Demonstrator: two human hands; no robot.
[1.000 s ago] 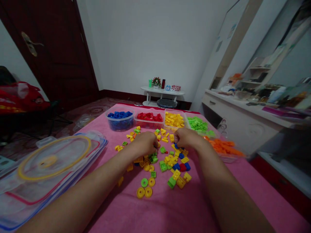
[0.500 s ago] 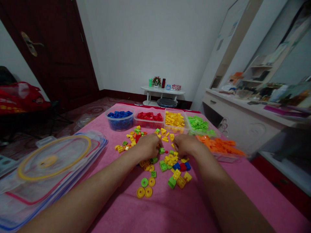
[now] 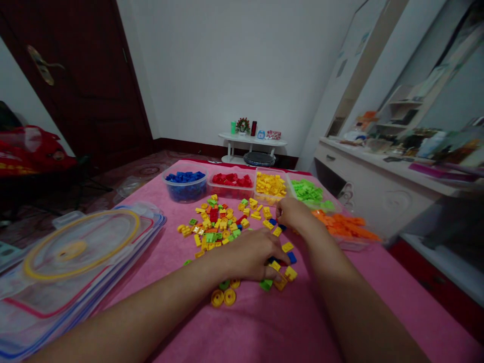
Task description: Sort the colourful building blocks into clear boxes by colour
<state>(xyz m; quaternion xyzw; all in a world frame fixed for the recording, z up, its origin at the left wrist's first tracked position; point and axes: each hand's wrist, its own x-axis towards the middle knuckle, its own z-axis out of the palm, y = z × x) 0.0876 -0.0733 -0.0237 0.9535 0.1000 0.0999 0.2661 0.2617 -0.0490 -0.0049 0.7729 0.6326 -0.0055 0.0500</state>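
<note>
Loose toy building bricks [image 3: 214, 215], mostly yellow with some green, red and blue, lie scattered over the pink cloth. My left hand [image 3: 259, 252] is low over the near right bricks, its fingers curled down among a yellow brick [image 3: 275, 265], a green brick [image 3: 266, 285] and a blue brick [image 3: 291, 257]. What its fingers grip is hidden. Farther back, my right hand [image 3: 293, 214] is closed with fingertips down beside small blue and yellow bricks [image 3: 277, 231]; anything inside it cannot be seen. Yellow wheel-like rings [image 3: 229, 296] lie below my left wrist.
Clear tubs of blue [image 3: 185, 188], red [image 3: 231, 184], yellow [image 3: 270, 185], green [image 3: 307, 191] and orange bricks [image 3: 344, 227] line the back and right. Stacked plastic lids [image 3: 86, 262] lie at left. A white dresser [image 3: 378, 176] stands beyond the table's right side.
My left hand has moved right and nearer, from the middle of the pile to the near right bricks. My right hand has shifted slightly back and right, uncovering blue bricks.
</note>
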